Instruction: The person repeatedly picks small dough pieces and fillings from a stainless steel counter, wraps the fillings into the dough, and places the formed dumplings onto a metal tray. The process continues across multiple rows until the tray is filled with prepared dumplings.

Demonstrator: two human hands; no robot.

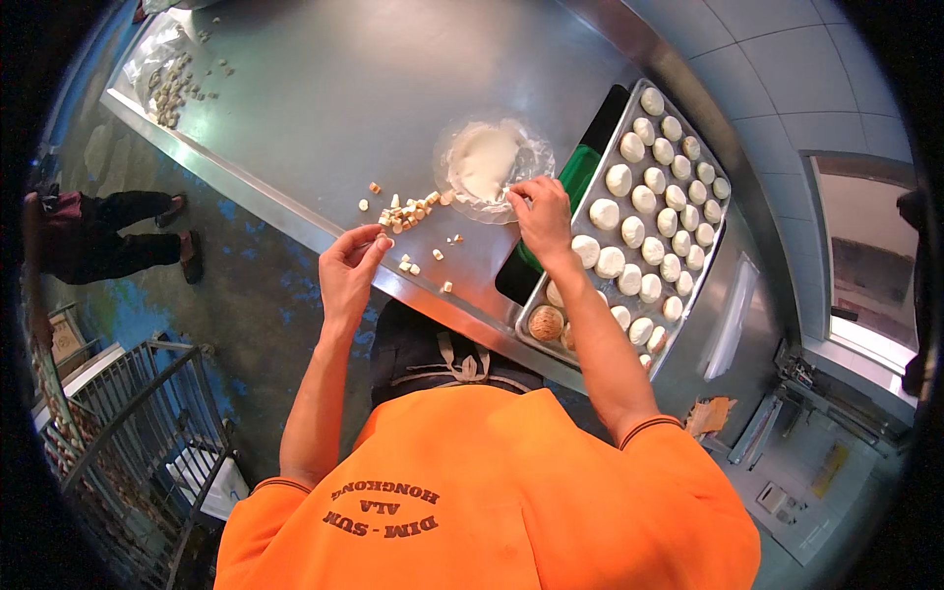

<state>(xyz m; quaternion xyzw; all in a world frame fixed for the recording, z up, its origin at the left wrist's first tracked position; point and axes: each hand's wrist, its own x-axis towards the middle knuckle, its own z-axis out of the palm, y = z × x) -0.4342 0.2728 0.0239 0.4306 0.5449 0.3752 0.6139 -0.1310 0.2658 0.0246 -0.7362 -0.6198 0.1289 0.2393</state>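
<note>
My left hand (352, 265) is closed in a pinch at the table's near edge, with a small pale piece (385, 240) at its fingertips. Just beyond it lies a loose pile of small cream and brown cubes (405, 212), with a few more scattered around. A round, shallow, clear plastic wrapper or dish (536, 157) holds a thick white paste (482, 160). Over its near right rim my right hand (543, 218) has thumb and fingers pressed together; whatever they hold, if anything, is too small to name.
On the right, a metal tray (723, 202) carries rows of round white buns (644, 200) and a browned one (546, 323). A green and black object (580, 169) sits partly under it. A plastic bag of small pieces (162, 79) lies far left; a wire rack (147, 442) stands lower left. Another person's legs (123, 236) show left.
</note>
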